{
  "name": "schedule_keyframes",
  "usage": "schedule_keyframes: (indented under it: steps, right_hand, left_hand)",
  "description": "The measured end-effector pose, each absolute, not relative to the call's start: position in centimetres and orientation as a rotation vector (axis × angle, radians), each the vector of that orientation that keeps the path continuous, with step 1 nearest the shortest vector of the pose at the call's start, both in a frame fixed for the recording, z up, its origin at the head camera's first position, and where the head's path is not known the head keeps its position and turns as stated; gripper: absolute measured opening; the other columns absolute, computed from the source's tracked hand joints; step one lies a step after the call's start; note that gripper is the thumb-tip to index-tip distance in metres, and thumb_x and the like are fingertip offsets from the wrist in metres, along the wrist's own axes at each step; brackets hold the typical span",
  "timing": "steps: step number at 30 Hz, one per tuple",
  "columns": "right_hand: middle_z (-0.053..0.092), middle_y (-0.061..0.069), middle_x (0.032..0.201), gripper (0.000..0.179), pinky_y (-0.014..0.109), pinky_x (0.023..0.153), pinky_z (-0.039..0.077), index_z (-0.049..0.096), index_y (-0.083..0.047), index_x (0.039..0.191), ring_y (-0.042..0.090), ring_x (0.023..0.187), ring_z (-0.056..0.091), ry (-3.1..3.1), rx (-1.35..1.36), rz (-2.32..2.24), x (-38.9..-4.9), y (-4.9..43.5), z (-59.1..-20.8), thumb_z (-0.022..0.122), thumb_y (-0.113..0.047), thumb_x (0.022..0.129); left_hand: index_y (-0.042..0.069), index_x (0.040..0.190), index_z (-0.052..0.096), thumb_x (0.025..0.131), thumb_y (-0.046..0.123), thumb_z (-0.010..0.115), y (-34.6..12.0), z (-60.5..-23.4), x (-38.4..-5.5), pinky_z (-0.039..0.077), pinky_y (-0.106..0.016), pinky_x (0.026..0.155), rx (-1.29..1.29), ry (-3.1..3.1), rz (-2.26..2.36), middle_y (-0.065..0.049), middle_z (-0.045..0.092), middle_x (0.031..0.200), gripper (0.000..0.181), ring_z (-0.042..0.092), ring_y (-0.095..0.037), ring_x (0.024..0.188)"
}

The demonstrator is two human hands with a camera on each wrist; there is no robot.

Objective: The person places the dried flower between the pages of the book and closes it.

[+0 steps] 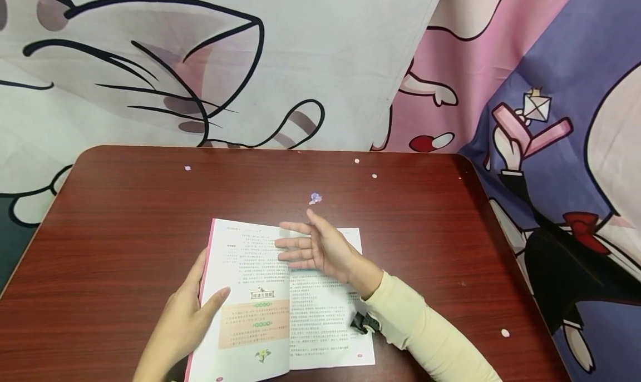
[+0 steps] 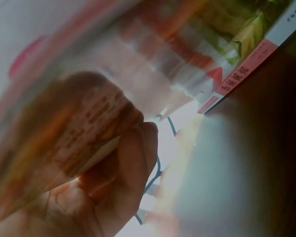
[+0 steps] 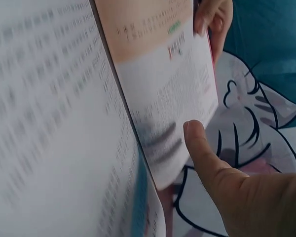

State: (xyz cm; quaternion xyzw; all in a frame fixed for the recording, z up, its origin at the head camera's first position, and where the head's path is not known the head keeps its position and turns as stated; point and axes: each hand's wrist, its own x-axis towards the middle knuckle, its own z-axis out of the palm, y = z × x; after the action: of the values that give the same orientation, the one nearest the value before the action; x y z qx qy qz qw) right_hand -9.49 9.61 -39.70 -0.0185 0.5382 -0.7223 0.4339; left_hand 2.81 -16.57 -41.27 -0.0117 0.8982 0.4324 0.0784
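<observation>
An open book with printed pages faces up near the table's front edge. My left hand grips its left side, thumb on the page margin and fingers behind the cover. In the left wrist view, the curled fingers show beside the blurred, colourful cover. Over the upper middle of the pages, my right hand is spread with straight fingers pointing left, holding nothing. The right wrist view shows its extended thumb in front of the left page, while the left hand holds the book's edge.
The book is on a reddish-brown wooden table. A small purple scrap lies beyond the book, and several tiny pale bits are scattered about. Printed cartoon curtains hang behind the table and along its right side.
</observation>
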Motion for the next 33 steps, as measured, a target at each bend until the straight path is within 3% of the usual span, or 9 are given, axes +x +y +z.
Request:
schedule_keyframes:
  steps: [5,12,18,23,28,33]
  right_hand:
    - [0.045,0.028,0.149,0.072,0.041,0.099,0.054,0.032,-0.004,0.156,0.047,0.132,0.048,1.407,-0.04,-1.835,-11.2,10.4,-39.3,0.019,-0.055,0.106]
    - [0.051,0.025,0.146,0.067,0.045,0.101,0.053,0.041,-0.008,0.153,0.035,0.119,0.064,1.687,0.004,-1.846,-14.3,11.4,-39.4,0.025,-0.054,0.107]
    - [0.055,0.021,0.143,0.06,0.04,0.096,0.056,0.048,-0.01,0.149,0.036,0.119,0.064,1.857,0.125,-1.831,-16.7,12.0,-40.0,0.03,-0.05,0.108]
    - [0.06,0.019,0.139,0.056,0.04,0.094,0.056,0.049,-0.009,0.148,0.039,0.119,0.063,1.908,0.224,-1.804,-18.2,12.0,-40.9,0.034,-0.046,0.109]
    - [0.066,0.015,0.132,0.051,0.036,0.087,0.058,0.054,-0.01,0.145,0.031,0.105,0.07,1.948,0.297,-1.772,-19.3,11.9,-42.3,0.042,-0.043,0.108]
    - [0.069,0.015,0.125,0.044,0.03,0.08,0.059,0.059,-0.007,0.138,0.019,0.086,0.072,1.999,0.312,-1.76,-19.9,11.6,-43.4,0.049,-0.036,0.106]
  left_hand:
    - [0.004,0.161,0.006,0.099,0.013,0.061,-16.5,-41.2,2.8,0.05,-0.069,0.087,-0.026,2.713,1.271,-0.036,0.042,0.147,0.083,0.052,-0.058,0.12]
    - [0.01,0.162,0.005,0.099,0.016,0.064,-16.7,-41.3,2.8,0.058,-0.059,0.076,-0.049,2.698,1.288,-0.034,0.048,0.143,0.086,0.06,-0.054,0.113]
    - [0.008,0.162,0.004,0.1,0.016,0.061,-16.7,-41.2,2.8,0.046,-0.071,0.092,-0.026,2.701,1.268,-0.034,0.041,0.149,0.085,0.05,-0.056,0.124]
    - [0.011,0.162,0.004,0.1,0.016,0.062,-16.6,-41.2,2.6,0.046,-0.071,0.091,-0.029,2.704,1.271,-0.032,0.042,0.149,0.085,0.051,-0.056,0.125]
    - [0.005,0.161,0.005,0.1,0.013,0.062,-16.6,-41.3,2.6,0.046,-0.071,0.092,-0.014,2.708,1.277,-0.034,0.041,0.149,0.084,0.049,-0.057,0.124]
    - [0.011,0.162,0.006,0.1,0.016,0.063,-16.6,-41.2,2.7,0.057,-0.06,0.08,-0.049,2.687,1.293,-0.032,0.047,0.146,0.085,0.059,-0.053,0.116]
